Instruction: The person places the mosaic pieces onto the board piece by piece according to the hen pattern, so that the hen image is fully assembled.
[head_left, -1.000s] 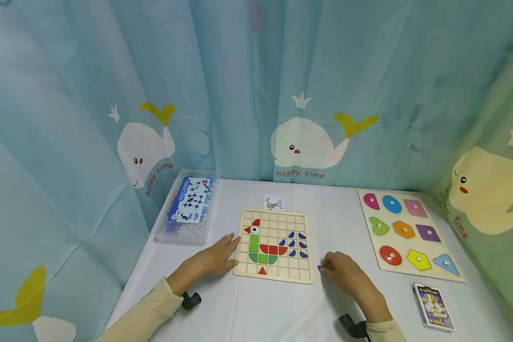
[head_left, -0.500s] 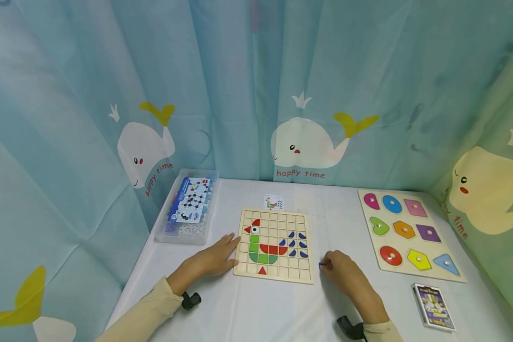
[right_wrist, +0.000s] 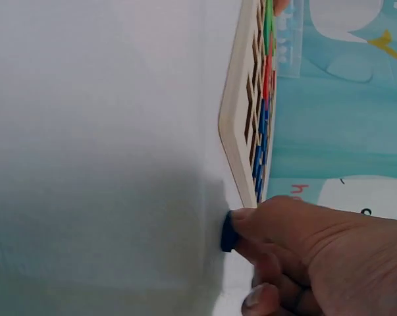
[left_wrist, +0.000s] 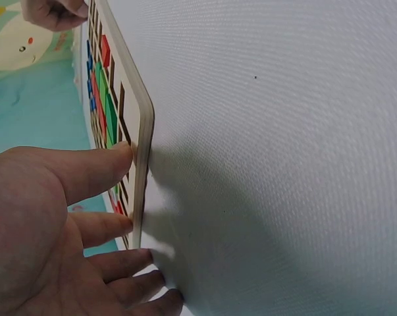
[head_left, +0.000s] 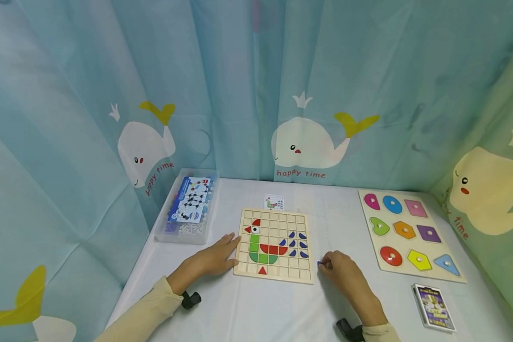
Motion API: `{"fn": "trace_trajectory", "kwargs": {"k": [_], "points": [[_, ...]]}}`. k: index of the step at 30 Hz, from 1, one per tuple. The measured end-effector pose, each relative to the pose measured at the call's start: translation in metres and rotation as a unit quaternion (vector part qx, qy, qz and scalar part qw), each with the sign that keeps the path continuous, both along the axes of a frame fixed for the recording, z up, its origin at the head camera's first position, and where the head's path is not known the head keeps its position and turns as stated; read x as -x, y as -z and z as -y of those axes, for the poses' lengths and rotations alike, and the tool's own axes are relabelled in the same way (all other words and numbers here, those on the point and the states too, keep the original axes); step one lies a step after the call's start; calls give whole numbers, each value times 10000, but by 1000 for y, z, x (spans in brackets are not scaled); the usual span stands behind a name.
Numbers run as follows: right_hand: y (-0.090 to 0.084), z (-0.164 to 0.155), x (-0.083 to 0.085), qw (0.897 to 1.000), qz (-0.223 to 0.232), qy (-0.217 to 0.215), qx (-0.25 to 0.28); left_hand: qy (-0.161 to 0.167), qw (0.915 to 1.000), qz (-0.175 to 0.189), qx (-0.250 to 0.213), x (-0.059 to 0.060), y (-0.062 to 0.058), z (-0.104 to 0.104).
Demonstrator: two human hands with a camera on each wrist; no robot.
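Note:
A square wooden grid board lies on the white table, with red, green and blue pieces in its cells forming a bird shape. My left hand touches the board's left edge with thumb and index finger; in the left wrist view the thumb lies on the rim and the other fingers fan out beside it. Just right of the board, my right hand pinches a small blue piece between thumb and finger, close over the tablecloth. The piece's far end is hidden by the fingers.
A small picture card lies behind the board. To the left stands a clear plastic case of small parts. On the right are a knobbed shape puzzle and a card box. A whale-print curtain hangs behind.
My right hand has shifted very slightly, still pinching the blue piece, which has turned a little. The left hand and the pieces on the board have not moved.

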State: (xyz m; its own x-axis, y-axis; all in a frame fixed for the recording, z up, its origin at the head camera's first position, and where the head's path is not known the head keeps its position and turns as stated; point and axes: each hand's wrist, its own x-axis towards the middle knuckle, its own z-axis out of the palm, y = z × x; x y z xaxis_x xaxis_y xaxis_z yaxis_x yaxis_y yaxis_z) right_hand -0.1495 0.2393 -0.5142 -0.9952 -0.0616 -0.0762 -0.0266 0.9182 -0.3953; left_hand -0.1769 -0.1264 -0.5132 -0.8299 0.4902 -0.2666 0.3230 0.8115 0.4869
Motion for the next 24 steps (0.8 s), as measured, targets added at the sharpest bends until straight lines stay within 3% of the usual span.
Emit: {"fn": "trace_trajectory", "kwargs": {"k": [7,15,24], "points": [[1,8,-1,9978,-605,-100,258,21,10000,-6,34,1,1,0],[7,31,-2,9971,-408,-8,649,38,10000,-21,72,1,0,0],[14,39,-9,9958,-515,-70,750,52,10000,-35,67,1,-1,0]]}}
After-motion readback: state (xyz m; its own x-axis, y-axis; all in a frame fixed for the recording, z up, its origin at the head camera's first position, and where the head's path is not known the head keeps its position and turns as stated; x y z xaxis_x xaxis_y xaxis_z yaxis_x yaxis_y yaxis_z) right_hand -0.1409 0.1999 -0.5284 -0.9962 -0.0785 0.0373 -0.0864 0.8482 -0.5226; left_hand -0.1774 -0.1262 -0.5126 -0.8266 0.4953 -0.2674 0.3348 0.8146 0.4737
